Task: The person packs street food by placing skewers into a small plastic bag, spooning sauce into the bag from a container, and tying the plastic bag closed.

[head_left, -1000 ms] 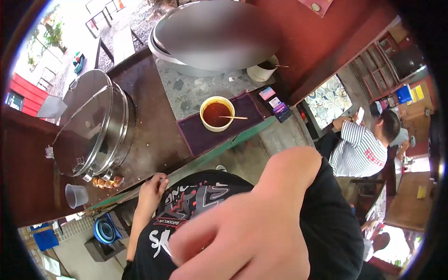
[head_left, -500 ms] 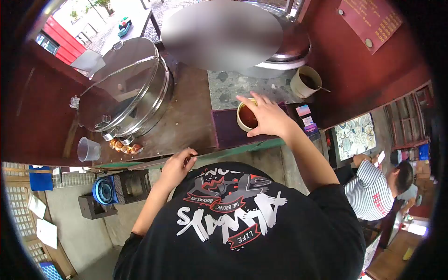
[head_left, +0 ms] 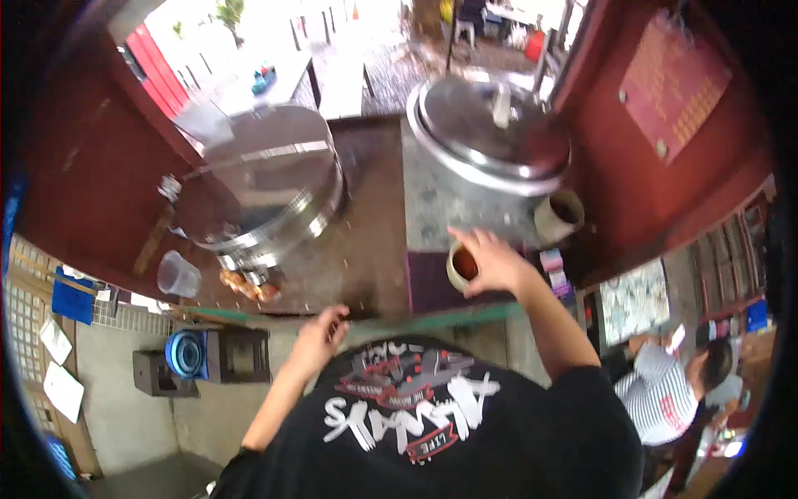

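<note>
My right hand (head_left: 497, 268) is wrapped over a pale round bowl (head_left: 455, 271) of red-brown sauce, thumb on the near side and fingers across the far rim. Under the bowl lies a dark purple mat (head_left: 426, 291). My left hand (head_left: 320, 339), half curled with a gap between thumb and fingers, hovers by the counter's near edge and holds nothing visible. Left on the counter stand a round steel pan with a clear lid (head_left: 274, 166), some skewered brown balls (head_left: 249, 287) and a clear plastic cup (head_left: 178, 274).
A large lidded steel pot (head_left: 490, 133) stands at the back right of the counter (head_left: 366, 208). Beside it are a pale cup with dark contents (head_left: 559, 216) and small packs (head_left: 557, 274). A person in a striped shirt (head_left: 657, 399) is at far right. Blue basin (head_left: 186, 354) lower left.
My right hand has gone from close before the camera to the sauce bowl and stays on it. The view has swung, showing the counter lower and the large pot uncovered by blur.
</note>
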`<control>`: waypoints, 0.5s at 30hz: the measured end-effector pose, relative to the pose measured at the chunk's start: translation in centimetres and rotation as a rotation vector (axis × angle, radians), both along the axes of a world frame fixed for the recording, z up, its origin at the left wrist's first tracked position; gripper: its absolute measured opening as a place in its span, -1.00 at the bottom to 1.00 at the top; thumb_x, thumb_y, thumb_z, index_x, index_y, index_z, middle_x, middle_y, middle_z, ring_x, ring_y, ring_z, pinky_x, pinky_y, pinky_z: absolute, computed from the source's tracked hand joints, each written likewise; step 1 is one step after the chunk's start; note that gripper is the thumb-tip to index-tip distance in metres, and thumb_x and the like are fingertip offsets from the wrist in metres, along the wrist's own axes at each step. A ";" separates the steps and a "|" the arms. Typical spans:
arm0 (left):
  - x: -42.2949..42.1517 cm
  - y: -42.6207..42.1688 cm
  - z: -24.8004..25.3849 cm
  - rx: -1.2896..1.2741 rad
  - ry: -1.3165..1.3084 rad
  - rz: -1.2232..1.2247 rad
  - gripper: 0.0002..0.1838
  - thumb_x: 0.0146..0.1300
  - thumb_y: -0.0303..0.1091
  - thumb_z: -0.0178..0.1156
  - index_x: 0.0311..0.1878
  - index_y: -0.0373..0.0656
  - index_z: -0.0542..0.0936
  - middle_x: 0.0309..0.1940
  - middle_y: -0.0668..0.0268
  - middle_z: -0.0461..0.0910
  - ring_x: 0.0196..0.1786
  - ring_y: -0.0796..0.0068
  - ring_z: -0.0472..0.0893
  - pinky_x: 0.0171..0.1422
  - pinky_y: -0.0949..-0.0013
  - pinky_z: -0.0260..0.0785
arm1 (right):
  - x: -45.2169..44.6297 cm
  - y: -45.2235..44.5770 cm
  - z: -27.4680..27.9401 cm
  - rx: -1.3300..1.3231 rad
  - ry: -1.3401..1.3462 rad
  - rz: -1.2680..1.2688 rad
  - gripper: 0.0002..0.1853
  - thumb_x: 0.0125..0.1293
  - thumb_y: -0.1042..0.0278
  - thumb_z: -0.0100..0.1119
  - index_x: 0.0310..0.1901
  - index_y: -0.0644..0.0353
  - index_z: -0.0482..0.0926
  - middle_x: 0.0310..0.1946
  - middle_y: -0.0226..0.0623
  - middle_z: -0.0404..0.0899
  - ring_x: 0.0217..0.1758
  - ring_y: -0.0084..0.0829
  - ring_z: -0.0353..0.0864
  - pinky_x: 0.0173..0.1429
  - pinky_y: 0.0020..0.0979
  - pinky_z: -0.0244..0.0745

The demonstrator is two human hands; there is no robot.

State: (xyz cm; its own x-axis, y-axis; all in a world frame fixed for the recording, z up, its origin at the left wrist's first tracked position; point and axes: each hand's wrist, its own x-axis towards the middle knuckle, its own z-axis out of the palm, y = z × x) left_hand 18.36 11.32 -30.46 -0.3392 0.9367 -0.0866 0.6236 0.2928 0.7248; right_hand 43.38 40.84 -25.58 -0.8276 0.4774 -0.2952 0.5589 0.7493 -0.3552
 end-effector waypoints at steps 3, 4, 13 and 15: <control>-0.9 -1.0 0.6 0.028 -0.001 0.005 -0.63 0.29 -0.29 0.21 0.14 -0.04 0.42 -0.36 0.19 0.62 -0.36 0.21 0.62 -0.25 0.22 0.46 | -0.9 0.3 3.7 0.092 0.069 0.052 0.18 -0.17 -0.09 0.55 0.48 -0.11 0.02 0.41 0.22 0.02 0.46 0.20 0.06 0.48 0.00 0.06; -1.2 -1.5 0.8 0.045 0.002 -0.006 -0.62 0.30 -0.29 0.20 0.16 -0.03 0.40 -0.35 0.19 0.62 -0.36 0.21 0.62 -0.24 0.21 0.46 | -0.9 0.6 4.7 0.130 0.160 0.077 0.10 -0.10 -0.07 0.52 0.46 -0.04 0.09 0.40 0.21 0.05 0.45 0.18 0.10 0.48 -0.02 0.07; -4.8 -5.6 2.7 0.078 0.046 0.107 -0.81 0.32 -0.27 0.17 -0.11 -0.12 0.63 -0.28 0.17 0.66 -0.35 0.20 0.64 -0.23 0.24 0.48 | -10.6 10.6 33.6 1.047 0.551 -0.148 -0.71 0.21 0.35 0.23 -0.03 0.16 0.55 -0.14 -0.18 0.62 -0.08 -0.31 0.61 0.04 -0.33 0.50; -5.5 -6.5 2.8 0.094 0.042 0.130 -0.81 0.32 -0.28 0.17 -0.11 -0.15 0.63 -0.29 0.16 0.66 -0.35 0.22 0.65 -0.23 0.26 0.48 | -14.3 6.8 41.2 1.432 1.064 0.125 -0.48 0.23 0.15 0.28 0.13 0.31 0.47 0.12 0.09 0.45 0.19 0.02 0.45 0.27 -0.16 0.34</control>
